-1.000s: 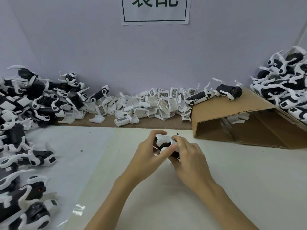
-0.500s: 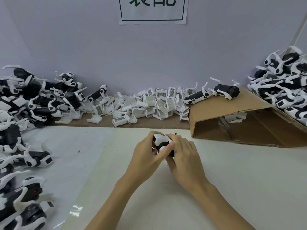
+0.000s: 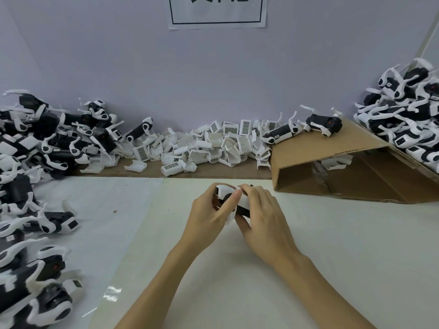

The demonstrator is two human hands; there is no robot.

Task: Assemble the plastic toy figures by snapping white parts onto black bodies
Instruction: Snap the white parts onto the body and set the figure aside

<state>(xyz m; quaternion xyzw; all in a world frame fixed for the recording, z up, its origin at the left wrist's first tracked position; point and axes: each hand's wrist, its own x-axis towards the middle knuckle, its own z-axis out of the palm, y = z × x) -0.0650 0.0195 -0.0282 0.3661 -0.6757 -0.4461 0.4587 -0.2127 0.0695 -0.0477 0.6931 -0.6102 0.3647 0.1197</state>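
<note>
A small black toy body with white shell parts is held above the middle of the white table. My left hand grips its left side, thumb laid across the white part. My right hand grips the right side, fingers curled over the top and hiding most of the black body. A heap of loose white parts lies along the back wall.
Piles of black-and-white figures fill the left side and the far right. An open cardboard box lies on its side at the right back, two figures on its flap. A paper sign hangs on the wall.
Both hands have stayed closed round the toy and shifted only slightly. The view has dipped a little, so the sign sits higher in the frame.
</note>
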